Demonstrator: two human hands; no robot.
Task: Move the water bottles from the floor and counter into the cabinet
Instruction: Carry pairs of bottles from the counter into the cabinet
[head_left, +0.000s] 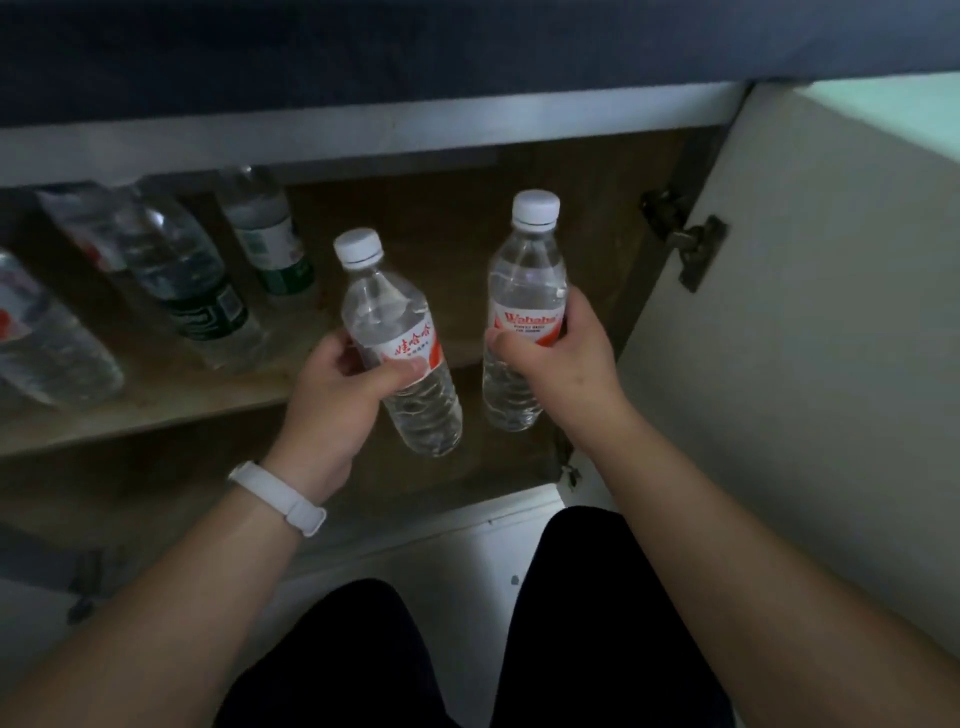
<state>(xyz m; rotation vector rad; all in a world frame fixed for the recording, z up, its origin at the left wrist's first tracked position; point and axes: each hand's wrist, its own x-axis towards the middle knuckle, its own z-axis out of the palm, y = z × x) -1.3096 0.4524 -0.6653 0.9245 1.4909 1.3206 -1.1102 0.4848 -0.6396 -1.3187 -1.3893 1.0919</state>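
While my left hand (332, 400) and right hand (563, 358) each clench a clear white-capped plastic bottle (400, 343) (524, 312) — a rushed set-down at the wooden shelf (156, 405) edge could topple them.

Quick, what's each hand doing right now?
Left hand: closed around a water bottle, held at its label.
Right hand: closed around a second water bottle, also at its label.

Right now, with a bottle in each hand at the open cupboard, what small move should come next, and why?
Probably set the right hand's bottle down on the bare shelf ahead; other bottles crowd its left part, and the left hand's bottle can follow.
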